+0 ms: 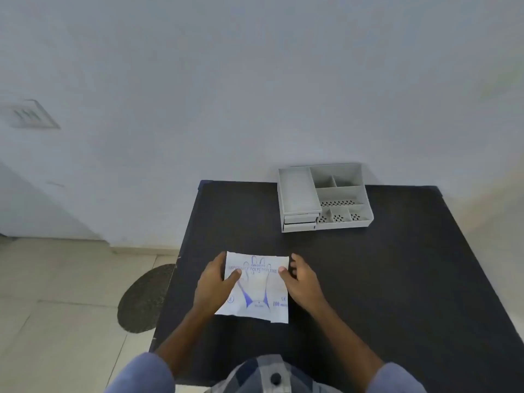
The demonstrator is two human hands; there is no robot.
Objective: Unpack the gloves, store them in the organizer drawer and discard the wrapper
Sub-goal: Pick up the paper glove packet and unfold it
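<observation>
A flat white glove packet [256,289] with a blue hand drawing and blue print lies on the black table [368,279] near its front left. My left hand [214,286] holds the packet's left edge, thumb on top. My right hand [302,282] holds the right edge, thumb pressed on the top right corner. The grey organizer [324,195] stands at the table's far edge, with two shut drawers [300,222] at its front left and open compartments on the right.
A white wall rises directly behind the table. Tiled floor lies to the left, with a dark round mat [144,299] beside the table's left edge. My blue sleeves and checked shirt fill the bottom of the view.
</observation>
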